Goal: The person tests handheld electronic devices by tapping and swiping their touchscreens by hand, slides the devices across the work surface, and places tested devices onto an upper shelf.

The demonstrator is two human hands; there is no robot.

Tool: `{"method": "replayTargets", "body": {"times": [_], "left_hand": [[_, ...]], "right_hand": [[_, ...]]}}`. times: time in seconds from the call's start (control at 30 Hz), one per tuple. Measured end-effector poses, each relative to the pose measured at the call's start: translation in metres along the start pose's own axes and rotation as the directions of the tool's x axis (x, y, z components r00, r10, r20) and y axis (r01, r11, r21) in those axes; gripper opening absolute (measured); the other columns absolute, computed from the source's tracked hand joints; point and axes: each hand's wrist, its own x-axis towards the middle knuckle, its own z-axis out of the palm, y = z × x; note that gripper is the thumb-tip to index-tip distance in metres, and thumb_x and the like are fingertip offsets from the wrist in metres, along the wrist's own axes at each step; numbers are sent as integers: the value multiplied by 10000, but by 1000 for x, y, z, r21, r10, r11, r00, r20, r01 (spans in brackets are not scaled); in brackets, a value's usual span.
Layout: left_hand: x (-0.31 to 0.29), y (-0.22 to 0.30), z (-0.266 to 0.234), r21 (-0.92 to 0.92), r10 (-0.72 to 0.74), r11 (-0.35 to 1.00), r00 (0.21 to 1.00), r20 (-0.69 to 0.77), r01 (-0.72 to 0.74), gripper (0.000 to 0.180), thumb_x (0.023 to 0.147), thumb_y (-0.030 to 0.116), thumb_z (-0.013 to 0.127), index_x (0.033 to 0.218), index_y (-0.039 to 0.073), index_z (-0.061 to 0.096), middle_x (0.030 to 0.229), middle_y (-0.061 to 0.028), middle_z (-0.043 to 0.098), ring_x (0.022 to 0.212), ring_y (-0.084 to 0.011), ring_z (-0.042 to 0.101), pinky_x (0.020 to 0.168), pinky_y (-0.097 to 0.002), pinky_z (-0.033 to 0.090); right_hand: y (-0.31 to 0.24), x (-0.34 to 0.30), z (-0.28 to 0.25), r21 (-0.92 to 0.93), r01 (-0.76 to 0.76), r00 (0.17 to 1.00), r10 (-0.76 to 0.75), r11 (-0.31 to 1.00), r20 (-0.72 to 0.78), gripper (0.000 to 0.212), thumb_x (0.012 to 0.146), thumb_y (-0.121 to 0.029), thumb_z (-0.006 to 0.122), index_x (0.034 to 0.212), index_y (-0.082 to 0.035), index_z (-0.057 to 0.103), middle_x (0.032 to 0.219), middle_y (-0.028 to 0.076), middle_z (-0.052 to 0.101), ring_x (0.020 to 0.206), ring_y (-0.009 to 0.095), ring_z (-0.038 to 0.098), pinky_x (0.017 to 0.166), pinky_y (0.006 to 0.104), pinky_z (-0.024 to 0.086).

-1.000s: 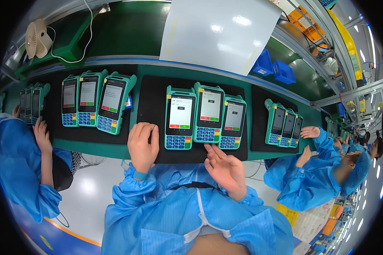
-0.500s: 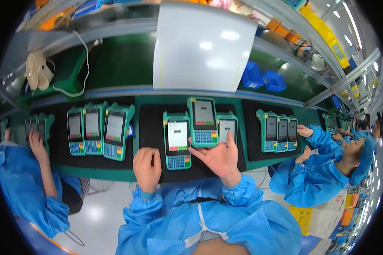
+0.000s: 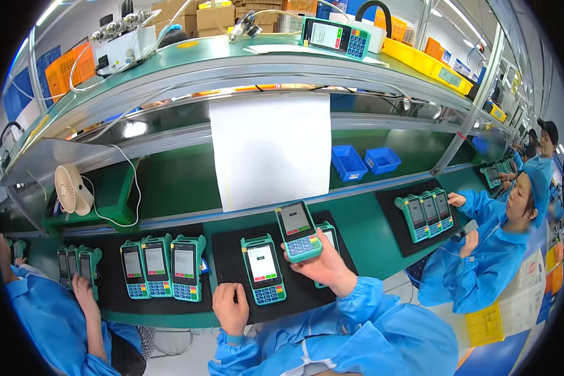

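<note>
Your right hand (image 3: 326,266) grips terminal (image 3: 299,233) by lower end, above mat (image 3: 228,252); your left hand (image 3: 230,308) curled at mat edge. Terminal likely stiff, rather light, screen (image 3: 295,219) fragile: hold by sides.

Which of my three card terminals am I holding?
The middle terminal, held in your right hand; the left terminal and partly hidden right terminal lie on the black mat.

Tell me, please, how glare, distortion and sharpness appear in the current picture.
Head view: the shelf edge bows and the corners fall black; head view: a white glare patch lies on the dark panel left of the white sheet; head view: the right hand and held terminal look fairly sharp.
</note>
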Motion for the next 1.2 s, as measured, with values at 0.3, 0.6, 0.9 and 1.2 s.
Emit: {"method": "replayTargets", "body": {"times": [0.3, 0.6, 0.9, 1.2], "left_hand": [[1, 0, 0, -4, 20, 1000, 1000, 24, -20, 42, 823, 19, 657, 801, 2, 625, 793, -115, 607, 748, -310, 588, 694, -393, 462], [-21, -4, -16, 182, 71, 982, 995, -72, -56, 71, 815, 33, 674, 874, 7, 645, 915, -128, 609, 878, -327, 578, 764, -408, 465], [-52, -42, -68, 362, -140, 910, 972, -190, 202, 352, 712, 93, 789, 999, -18, 618, 1078, -162, 513, 1064, -363, 461, 906, -486, 390], [-39, -50, -76, 330, -129, 935, 991, -30, 132, 465, 639, 152, 862, 986, -28, 611, 1060, -162, 508, 1045, -353, 453, 896, -441, 406]], "right_hand": [[-88, -76, 107, -531, 586, 805, -516, 612, 293, 469, 1029, -375, 490, 1312, -2, 517, 1178, 93, 647, 1077, 204, 634, 926, 387, 510], [-232, -19, 320, -788, 605, 680, -589, 115, 436, 481, 910, -433, 656, 1247, -107, 550, 1138, 66, 639, 1051, 200, 633, 913, 399, 506], [-251, 103, 360, -969, 243, 788, -573, -48, 226, 564, 839, -539, 683, 1148, -69, 629, 1007, 160, 660, 1051, 270, 615, 882, 371, 496], [-311, 64, 354, -149, -505, 202, -284, -850, 937, 509, 966, -505, 512, 1228, -91, 652, 1103, 177, 690, 1056, 352, 649, 838, 456, 522]]}}
